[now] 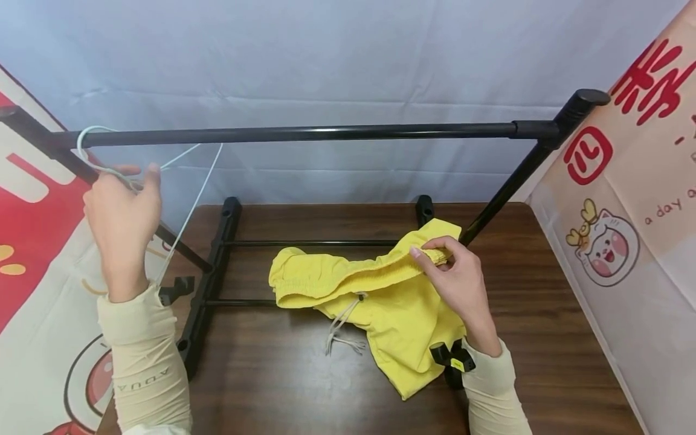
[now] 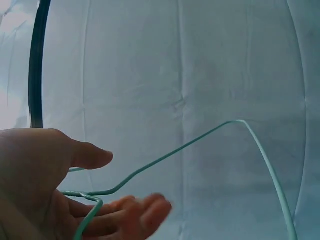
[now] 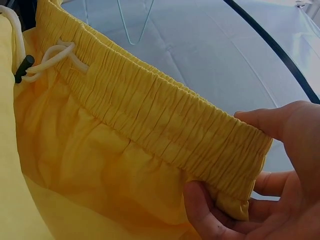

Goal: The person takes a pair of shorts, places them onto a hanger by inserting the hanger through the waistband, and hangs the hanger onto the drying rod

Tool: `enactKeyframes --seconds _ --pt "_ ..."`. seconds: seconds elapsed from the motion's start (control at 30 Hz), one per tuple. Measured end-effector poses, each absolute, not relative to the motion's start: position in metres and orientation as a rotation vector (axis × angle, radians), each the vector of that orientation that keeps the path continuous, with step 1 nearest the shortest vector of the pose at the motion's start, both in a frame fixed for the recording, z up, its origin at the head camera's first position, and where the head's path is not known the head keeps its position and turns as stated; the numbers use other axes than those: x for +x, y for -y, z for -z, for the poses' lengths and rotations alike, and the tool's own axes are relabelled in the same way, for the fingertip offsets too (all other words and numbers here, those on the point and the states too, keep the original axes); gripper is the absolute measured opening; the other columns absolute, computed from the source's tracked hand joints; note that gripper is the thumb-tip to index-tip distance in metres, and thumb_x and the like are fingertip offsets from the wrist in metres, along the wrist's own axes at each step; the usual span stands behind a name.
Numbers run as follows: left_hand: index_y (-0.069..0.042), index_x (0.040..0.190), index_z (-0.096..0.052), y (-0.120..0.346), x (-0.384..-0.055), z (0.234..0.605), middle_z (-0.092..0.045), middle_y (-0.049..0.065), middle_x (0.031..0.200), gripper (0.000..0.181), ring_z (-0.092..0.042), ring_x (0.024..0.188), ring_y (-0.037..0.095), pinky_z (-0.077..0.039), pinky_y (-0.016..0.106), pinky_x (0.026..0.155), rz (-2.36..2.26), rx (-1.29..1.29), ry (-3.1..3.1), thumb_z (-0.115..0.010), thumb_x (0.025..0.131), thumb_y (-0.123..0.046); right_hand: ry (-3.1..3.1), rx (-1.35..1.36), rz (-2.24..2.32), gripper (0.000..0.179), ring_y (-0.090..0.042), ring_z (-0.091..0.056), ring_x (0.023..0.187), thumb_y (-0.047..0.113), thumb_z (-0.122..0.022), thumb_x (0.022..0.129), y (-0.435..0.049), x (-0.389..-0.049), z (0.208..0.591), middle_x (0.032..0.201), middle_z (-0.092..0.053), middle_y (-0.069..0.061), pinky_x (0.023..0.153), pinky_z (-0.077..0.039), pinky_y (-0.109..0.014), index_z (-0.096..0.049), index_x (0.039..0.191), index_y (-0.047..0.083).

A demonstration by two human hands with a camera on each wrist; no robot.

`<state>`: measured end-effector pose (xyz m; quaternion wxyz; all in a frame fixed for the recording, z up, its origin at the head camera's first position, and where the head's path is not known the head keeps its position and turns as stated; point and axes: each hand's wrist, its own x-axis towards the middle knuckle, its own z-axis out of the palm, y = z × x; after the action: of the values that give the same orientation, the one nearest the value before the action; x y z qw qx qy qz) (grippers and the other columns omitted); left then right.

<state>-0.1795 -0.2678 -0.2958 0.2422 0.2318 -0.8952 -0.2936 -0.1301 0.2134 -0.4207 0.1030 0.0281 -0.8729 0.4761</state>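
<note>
The left hand (image 1: 125, 211) is loosely open, its thumb apart from the fingers, with the green hanger (image 2: 272, 175) running between them near the bar (image 1: 299, 133). The right hand (image 1: 462, 281) pinches one end of the waistband (image 3: 160, 110), holding the yellow pants (image 1: 402, 326) below the bar, over the bench (image 1: 293, 374). From here, I'd keep the waistband's mouth spread, the drawstring (image 3: 18, 32) clear, and the hanger steady.

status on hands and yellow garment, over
Left hand open, hanger across it. Right hand pinching yellow garment by waistband. Black bar near hanger, possible snag.
</note>
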Motion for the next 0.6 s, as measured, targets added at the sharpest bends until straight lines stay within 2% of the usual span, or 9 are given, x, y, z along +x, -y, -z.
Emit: enactKeyframes --seconds 0.07,0.23,0.3,0.4,0.47,0.53,0.6 --pt "-0.011 0.129 -0.076 0.269 -0.184 0.296 -0.034 -0.037 0.044 0.059 -0.065 0.107 0.042 -0.035 0.033 0.074 0.831 0.654 2.450 -0.048 0.101 -0.055 2.575 0.078 -1.411 0.028 -0.013 -0.050 0.050 0.040 -0.076 0.097 -0.214 -0.129 0.420 0.075 -0.059 -0.007 0.051 -0.046 -0.026 -0.072 0.110 0.015" --pt "-0.013 0.103 -0.085 0.272 -0.193 0.304 -0.042 -0.040 0.046 0.061 -0.064 0.096 0.029 -0.033 0.025 0.070 0.883 0.653 2.415 -0.043 0.103 -0.057 2.568 0.079 -1.437 0.028 -0.012 -0.047 0.047 0.041 -0.076 0.097 -0.213 -0.130 0.420 0.071 -0.056 -0.007 0.049 -0.044 -0.026 -0.072 0.109 0.016" --pt "-0.012 0.095 -0.085 0.273 -0.196 0.307 -0.042 -0.039 0.044 0.062 -0.062 0.093 0.030 -0.032 0.026 0.068 0.888 0.634 2.382 -0.041 0.105 -0.054 2.566 0.084 -1.445 0.028 -0.012 -0.046 0.046 0.041 -0.076 0.097 -0.212 -0.130 0.420 0.070 -0.055 -0.007 0.049 -0.044 -0.027 -0.072 0.110 0.017" --pt "-0.018 0.083 -0.082 0.276 -0.199 0.310 -0.039 -0.037 0.042 0.060 -0.060 0.092 0.034 -0.031 0.028 0.067 0.905 0.652 2.352 -0.038 0.106 -0.050 2.570 0.086 -1.454 0.029 -0.012 -0.046 0.046 0.042 -0.076 0.097 -0.211 -0.129 0.420 0.070 -0.056 -0.008 0.049 -0.044 -0.027 -0.072 0.110 0.017" --pt "-0.018 0.074 -0.078 0.278 -0.200 0.310 -0.038 -0.036 0.043 0.062 -0.059 0.092 0.036 -0.032 0.031 0.068 0.917 0.684 2.353 -0.036 0.107 -0.049 2.575 0.084 -1.451 0.029 -0.012 -0.047 0.047 0.042 -0.076 0.097 -0.211 -0.129 0.419 0.072 -0.057 -0.008 0.049 -0.045 -0.027 -0.072 0.110 0.017" --pt "-0.015 0.078 -0.080 0.280 -0.201 0.310 -0.045 -0.034 0.050 0.063 -0.062 0.099 0.043 -0.038 0.035 0.073 0.923 0.700 2.356 -0.034 0.107 -0.046 2.579 0.079 -1.445 0.029 -0.012 -0.049 0.049 0.042 -0.076 0.097 -0.211 -0.129 0.419 0.076 -0.060 -0.006 0.051 -0.046 -0.026 -0.072 0.110 0.017" --pt "-0.009 0.086 -0.082 0.280 -0.202 0.310 -0.045 -0.035 0.053 0.064 -0.063 0.105 0.044 -0.039 0.034 0.076 0.944 0.719 2.347 -0.033 0.107 -0.044 2.579 0.080 -1.440 0.029 -0.012 -0.050 0.050 0.042 -0.076 0.097 -0.211 -0.129 0.419 0.079 -0.062 -0.007 0.052 -0.046 -0.026 -0.072 0.110 0.017"
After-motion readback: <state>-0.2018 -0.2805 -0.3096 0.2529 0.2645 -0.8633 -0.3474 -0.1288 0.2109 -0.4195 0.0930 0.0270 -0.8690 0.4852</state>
